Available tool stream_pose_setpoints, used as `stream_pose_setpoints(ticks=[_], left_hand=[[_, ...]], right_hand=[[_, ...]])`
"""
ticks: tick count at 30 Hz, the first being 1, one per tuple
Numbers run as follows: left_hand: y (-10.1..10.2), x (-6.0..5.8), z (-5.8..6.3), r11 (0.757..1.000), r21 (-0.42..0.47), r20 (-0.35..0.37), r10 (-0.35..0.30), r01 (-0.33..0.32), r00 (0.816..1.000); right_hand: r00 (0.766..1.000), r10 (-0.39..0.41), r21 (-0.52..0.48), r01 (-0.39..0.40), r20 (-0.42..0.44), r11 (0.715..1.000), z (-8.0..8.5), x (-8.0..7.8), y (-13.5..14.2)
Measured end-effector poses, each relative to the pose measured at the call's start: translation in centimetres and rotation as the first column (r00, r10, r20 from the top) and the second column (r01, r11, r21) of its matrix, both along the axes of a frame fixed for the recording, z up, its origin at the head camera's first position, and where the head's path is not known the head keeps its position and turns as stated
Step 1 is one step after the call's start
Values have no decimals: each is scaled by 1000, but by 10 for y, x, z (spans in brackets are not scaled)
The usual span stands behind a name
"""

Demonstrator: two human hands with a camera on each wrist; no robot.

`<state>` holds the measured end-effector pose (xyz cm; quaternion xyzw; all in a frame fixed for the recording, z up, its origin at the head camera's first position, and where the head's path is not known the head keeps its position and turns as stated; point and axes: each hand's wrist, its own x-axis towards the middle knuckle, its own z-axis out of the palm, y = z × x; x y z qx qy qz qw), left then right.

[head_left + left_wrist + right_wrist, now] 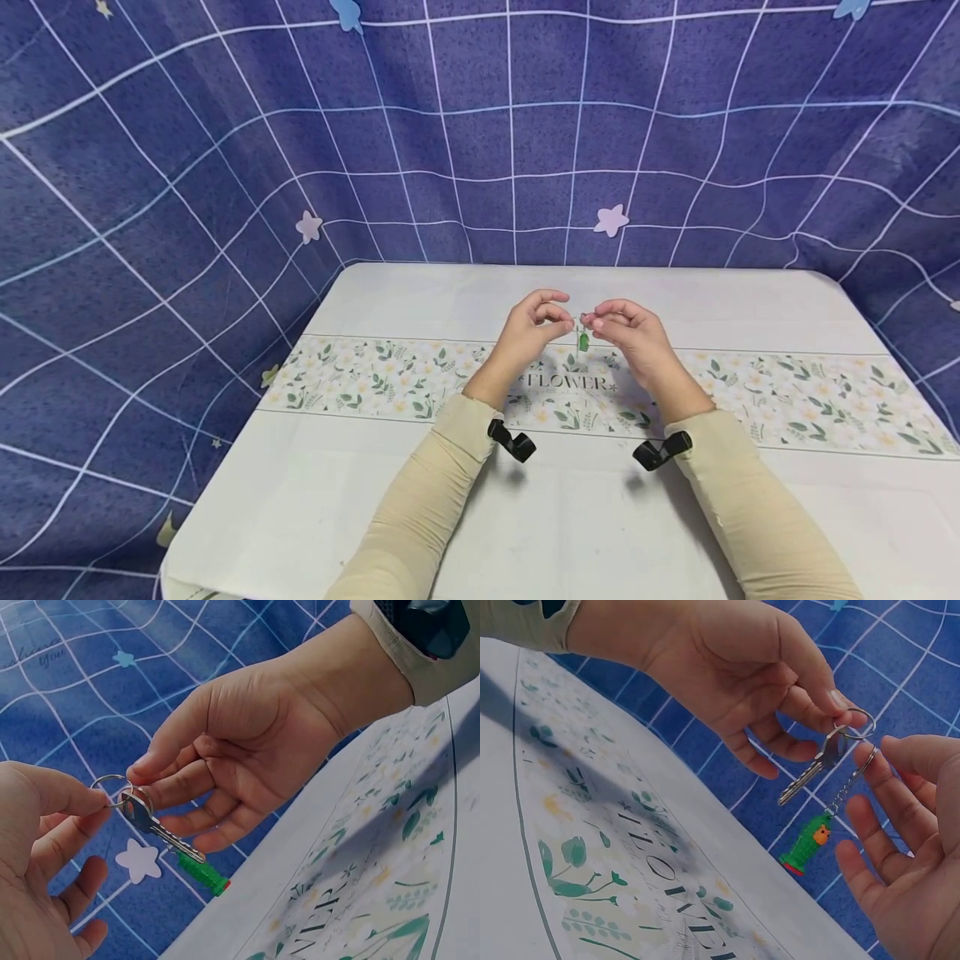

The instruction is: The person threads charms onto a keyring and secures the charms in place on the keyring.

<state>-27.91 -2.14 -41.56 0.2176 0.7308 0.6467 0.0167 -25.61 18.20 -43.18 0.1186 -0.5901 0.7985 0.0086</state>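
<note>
Both hands meet over the table's far half in the head view. My left hand (pixel 534 323) pinches a thin metal key ring (pixel 869 720) between thumb and forefinger. A silver key (pixel 802 782) with a dark head hangs at that ring. My right hand (pixel 632 332) holds a smaller metal ring (pixel 869 760) at its thumb and fingertips, right beside the key ring. From it a short chain (pixel 842 796) carries a green knobbly charm (pixel 808 841) with an orange patch and a red base. I cannot tell whether the two rings are linked.
A white tablecloth (pixel 600 508) covers the table, with a floral band (pixel 420 379) lettered FLOWER across it. Behind and to the left hangs a blue curtain (pixel 465 142) with grid lines and stars. Black wrist cameras (pixel 512 440) sit over beige sleeves (pixel 412 500).
</note>
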Motion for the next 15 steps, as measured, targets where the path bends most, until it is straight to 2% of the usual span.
stream_pose_setpoints(ticks=[6, 15], left_hand=[[3, 1, 1, 1000, -5, 29, 23, -23, 999], [7, 1, 0, 997, 69, 123, 25, -34, 992]], right_hand=[[1000, -14, 13, 14, 0, 1000, -2, 0, -1], [999, -31, 41, 32, -9, 999, -1, 1, -2]])
